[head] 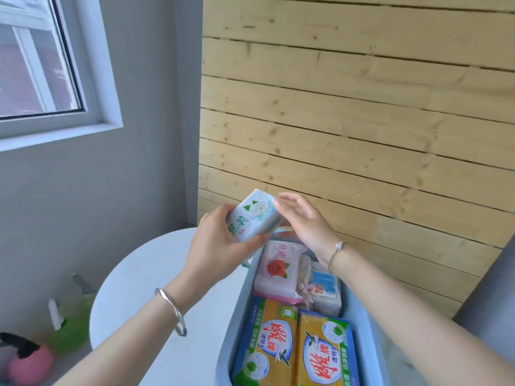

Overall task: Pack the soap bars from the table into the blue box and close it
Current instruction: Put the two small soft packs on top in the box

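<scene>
Gripping white soap bar (252, 217) above blue box (237, 307) far rim (left hand (220, 243)); right hand (303, 221) released.

Beyond your hands you face a pale wooden slat wall (362, 121); up-left, a grey wall (133, 168) holds a daylit window (36, 65).

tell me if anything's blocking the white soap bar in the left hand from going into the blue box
Partly. The right hand hovers open over the far end of the blue box, beside the white soap bar in the left hand. Packed bars already fill the box's visible floor.
</scene>
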### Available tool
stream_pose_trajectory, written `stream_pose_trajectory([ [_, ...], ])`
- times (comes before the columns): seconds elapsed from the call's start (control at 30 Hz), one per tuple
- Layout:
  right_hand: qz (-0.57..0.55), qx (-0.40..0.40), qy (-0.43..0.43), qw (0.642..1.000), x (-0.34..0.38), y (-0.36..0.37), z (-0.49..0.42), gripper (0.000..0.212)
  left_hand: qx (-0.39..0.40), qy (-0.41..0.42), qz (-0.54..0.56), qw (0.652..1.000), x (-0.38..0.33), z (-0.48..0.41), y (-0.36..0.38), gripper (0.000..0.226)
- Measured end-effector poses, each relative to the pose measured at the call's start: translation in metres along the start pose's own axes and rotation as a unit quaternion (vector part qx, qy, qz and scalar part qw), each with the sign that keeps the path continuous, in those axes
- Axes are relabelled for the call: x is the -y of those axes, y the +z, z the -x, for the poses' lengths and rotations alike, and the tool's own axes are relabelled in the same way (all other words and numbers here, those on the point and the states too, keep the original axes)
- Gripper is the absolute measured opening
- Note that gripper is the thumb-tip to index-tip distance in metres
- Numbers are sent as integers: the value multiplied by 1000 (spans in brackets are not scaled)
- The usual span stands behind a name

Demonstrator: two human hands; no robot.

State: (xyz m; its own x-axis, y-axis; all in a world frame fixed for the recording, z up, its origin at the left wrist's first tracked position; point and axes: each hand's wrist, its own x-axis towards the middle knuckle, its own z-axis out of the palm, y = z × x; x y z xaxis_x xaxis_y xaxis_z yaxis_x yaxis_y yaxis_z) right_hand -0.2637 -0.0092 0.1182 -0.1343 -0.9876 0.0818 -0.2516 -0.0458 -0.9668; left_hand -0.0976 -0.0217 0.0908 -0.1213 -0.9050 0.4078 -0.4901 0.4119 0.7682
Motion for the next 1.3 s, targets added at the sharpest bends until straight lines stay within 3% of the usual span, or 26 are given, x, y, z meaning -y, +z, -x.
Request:
stream_pose_trajectory([
  [0.17, -47, -23, 49, 997, 18, -36, 24, 39, 4, 72, -35, 997, -50, 19, 22, 53],
  [0.37, -2, -5, 107, 994, -2, -81, 48, 40, 135, 47, -3, 990, -47, 25, 41, 61],
  [0.53, 41, 19, 105, 993, -18, -102, 48, 22, 219, 99, -165, 956, -20, 23, 48, 49],
  [0.73, 164, 69, 66, 982, -33, -103, 38, 18, 275, 131, -235, 923, -4, 27, 58, 50],
  [0.87, 429, 30, -32, 902, -45, -98, 38, 36, 280, 148, -270, 909, -3, 27, 61, 52],
  [0.97, 442, 72, -35, 893, -51, -83, 51, 54, 284, 155, -288, 901, -2, 27, 61, 52],
  [1.03, 496, 123, -12, 859, -58, -74, 56, 64, 286, 161, -296, 897, -3, 27, 62, 51],
  [1.13, 557, 162, 22, 814, -60, -67, 57, 66, 288, 170, -309, 890, -3, 28, 63, 51],
  [1.3, 584, 161, 11, 795, -65, -61, 58, 64, 279, 181, -315, 889, -3, 29, 65, 51],
])
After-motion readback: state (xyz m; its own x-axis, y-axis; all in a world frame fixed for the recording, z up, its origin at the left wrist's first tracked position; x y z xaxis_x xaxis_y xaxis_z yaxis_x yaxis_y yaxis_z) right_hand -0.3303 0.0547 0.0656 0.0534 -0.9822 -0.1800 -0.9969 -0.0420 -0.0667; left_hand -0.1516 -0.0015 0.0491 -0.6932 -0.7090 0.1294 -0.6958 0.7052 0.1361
